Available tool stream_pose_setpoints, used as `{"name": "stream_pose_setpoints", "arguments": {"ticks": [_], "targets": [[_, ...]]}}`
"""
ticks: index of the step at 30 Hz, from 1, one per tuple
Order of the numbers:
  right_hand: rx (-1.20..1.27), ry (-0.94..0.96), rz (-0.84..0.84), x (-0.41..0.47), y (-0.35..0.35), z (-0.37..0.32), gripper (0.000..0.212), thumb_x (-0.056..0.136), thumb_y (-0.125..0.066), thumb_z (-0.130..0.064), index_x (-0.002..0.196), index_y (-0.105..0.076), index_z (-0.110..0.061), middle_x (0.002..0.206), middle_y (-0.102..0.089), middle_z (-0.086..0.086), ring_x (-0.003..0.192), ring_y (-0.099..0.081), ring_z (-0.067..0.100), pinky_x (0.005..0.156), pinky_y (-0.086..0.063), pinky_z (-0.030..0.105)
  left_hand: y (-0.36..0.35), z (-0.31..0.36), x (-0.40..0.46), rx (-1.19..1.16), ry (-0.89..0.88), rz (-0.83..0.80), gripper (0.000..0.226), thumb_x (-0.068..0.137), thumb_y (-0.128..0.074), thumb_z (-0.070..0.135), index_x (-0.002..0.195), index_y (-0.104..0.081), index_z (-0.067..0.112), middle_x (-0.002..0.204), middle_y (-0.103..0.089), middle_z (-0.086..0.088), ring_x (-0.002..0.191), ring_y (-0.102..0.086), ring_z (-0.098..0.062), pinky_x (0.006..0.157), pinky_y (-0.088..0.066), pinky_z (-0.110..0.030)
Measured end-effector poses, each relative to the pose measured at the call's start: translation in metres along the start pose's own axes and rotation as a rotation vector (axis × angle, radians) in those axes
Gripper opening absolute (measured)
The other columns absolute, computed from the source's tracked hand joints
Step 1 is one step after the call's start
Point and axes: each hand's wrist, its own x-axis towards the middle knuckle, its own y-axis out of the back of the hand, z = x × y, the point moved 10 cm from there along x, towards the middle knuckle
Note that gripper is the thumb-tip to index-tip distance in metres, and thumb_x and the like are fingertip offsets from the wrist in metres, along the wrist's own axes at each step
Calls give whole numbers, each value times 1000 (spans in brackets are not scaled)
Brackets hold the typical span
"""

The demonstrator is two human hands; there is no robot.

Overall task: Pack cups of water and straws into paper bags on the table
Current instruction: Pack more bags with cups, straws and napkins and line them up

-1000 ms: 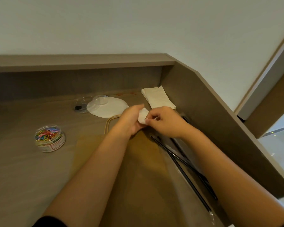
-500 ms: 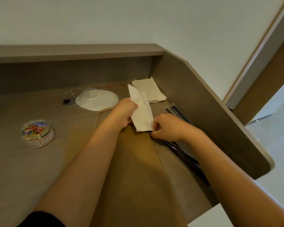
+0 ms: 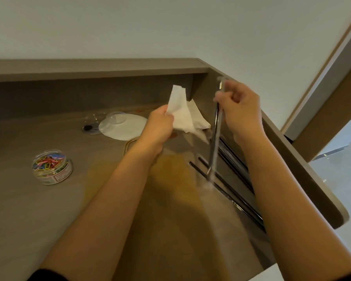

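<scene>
Above the desk's far right corner, our left hand grips a white napkin while our right hand pinches a wrapped straw upright.

Two hands: the left hand holds one white napkin, the right hand one wrapped straw. Below the right hand lie perhaps four more black straws, blurred together. Under the forearms, one paper bag. Left of the left hand: one white plate, one tub of paper clips.
</scene>
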Motion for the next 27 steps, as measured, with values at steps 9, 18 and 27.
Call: {"name": "stream_pose_setpoints", "arguments": {"ticks": [9,18,27], "targets": [[99,-8,-9,14,-40,-6,34,91,-59,-21,125,-53,-20,78,-62,-12,68,-59,-6,59,-42,5,-22,32,-16,31,-29,-203,8,93,-54,22,90,-60,25,74,-72,9,72,-70,-8,60,-56,-22],[90,-37,-240,3,-73,-9,55,85,-64,-41,133,-44,-23,119,-54,-9,96,-52,3,69,-41,13,16,38,-41,288,-64,-96,14,89,-61,18,93,-62,31,87,-69,14,75,-68,-1,57,-51,-15],[369,-43,-724,-96,-126,-77,11,78,-71,-5,83,-65,-14,75,-69,-3,73,-68,12,70,-57,29,94,13,-145,143,-15,14,9,88,-62,12,93,-66,20,81,-72,10,70,-68,-2,60,-54,-16]]}}
